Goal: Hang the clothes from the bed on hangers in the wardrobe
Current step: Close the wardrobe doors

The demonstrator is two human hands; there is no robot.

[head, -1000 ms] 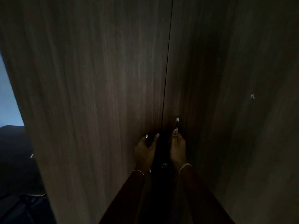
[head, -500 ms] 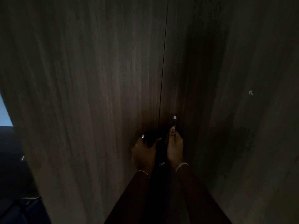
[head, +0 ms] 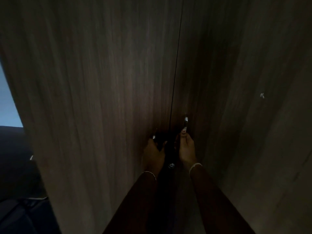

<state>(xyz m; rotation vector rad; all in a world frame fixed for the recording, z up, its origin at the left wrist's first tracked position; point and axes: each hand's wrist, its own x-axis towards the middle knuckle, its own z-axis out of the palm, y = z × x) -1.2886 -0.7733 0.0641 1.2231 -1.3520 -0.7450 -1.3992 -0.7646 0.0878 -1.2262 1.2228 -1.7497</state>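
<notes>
Filling almost the whole view, straight ahead of the person, is a tall dark brown wooden wardrobe (head: pixel 118 98) with streaky grain. Its two doors are shut, so what is inside is hidden. The wide left door (head: pixel 94 115) and the darker right door (head: pixel 228 132) meet at a thin black line (head: pixel 176 65) that runs down the middle.

Low down, on each side of that line, sits a small shiny metal handle. The left hand (head: pixel 154 154) has its fingers curled round the left handle (head: pixel 154 137) and only a tiny bright bit of it peeks out above the knuckles. The right hand (head: pixel 186 149) grips the lower part of the right handle (head: pixel 186 123), with its thumb pointing up along the metal. The two hands are close but apart, with the black line between them.

Just below and between the hands is a little round silver lock (head: pixel 171 165). Each wrist wears a thin pale bangle and a dark reddish-brown sleeve, one on the left (head: pixel 135 200) and one on the right (head: pixel 216 200).

Farther out, a small white scratch mark (head: pixel 262 95) shows on the right door. Past the wardrobe's left edge there is a pale blue wall (head: pixel 8 107), and under it something dark (head: pixel 16 166) that is too dim to make out.
</notes>
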